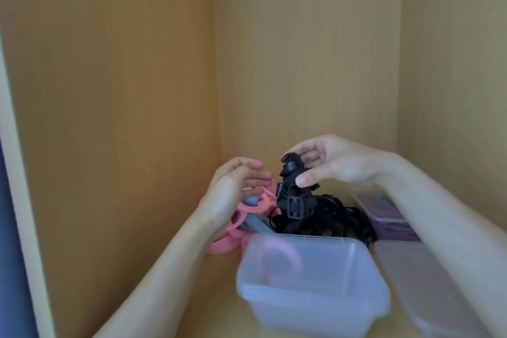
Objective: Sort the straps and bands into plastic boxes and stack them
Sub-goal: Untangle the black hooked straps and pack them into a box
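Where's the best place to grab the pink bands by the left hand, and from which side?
Take the pink bands by an open loop on the near left edge, coming from the left. That side looks clear, while the black straps crowd their right and the clear box blocks the front.

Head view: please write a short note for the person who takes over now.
Right hand: pinching a black strap bundle, lifted over the black pile.
Left hand: open, empty, above the pink bands.
Done: one pink band lies in the clear box; a lidded box at the back right is filled.
Left: sort both piles, close and stack the boxes.
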Tool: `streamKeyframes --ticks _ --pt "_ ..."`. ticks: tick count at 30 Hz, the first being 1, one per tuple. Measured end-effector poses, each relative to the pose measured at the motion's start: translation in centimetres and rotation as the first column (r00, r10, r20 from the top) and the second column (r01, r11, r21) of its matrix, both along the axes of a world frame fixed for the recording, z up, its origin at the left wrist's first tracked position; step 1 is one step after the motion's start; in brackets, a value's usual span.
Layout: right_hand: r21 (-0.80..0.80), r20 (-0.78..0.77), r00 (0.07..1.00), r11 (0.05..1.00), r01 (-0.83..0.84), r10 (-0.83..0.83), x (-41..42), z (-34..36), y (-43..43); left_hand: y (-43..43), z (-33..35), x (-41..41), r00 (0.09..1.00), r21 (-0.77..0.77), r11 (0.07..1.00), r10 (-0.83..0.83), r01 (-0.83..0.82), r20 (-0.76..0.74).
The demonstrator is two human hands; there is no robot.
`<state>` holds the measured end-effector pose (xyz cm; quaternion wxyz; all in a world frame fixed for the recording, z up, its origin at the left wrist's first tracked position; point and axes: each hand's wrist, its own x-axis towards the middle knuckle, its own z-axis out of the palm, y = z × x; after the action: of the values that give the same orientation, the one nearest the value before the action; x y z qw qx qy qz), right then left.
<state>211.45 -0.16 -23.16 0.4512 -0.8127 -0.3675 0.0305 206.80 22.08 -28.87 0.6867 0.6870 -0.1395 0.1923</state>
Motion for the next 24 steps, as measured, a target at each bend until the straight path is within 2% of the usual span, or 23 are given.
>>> streamKeyframes --ticks 6,12,15,24 --pt "0.069 -0.173 0.985 0.998 -0.004 0.016 -1.7 -3.6 0.5 -0.3 -0.1 -0.3 0.994 0.168 0.981 0.104 -0.1 -0.015" --pt "0.032 -0.139 0.99 0.999 0.007 -0.002 -3.7 -5.4 0.4 -0.6 -1.0 -0.4 0.995 0.377 0.921 0.097 -0.095 0.013" --pt "-0.015 -0.117 0.993 1.0 0.018 -0.02 -4.4 -5.6 0.9 -0.5 -1.4 -0.4 0.993 0.425 0.898 0.11 -0.114 0.034" --pt "-0.1 -0.197 0.975 0.991 0.089 -0.107 -5.5 -6.8 2.9 -0.8 -2.4 -0.2 0.997 0.456 0.888 0.075 -0.06 -0.016"
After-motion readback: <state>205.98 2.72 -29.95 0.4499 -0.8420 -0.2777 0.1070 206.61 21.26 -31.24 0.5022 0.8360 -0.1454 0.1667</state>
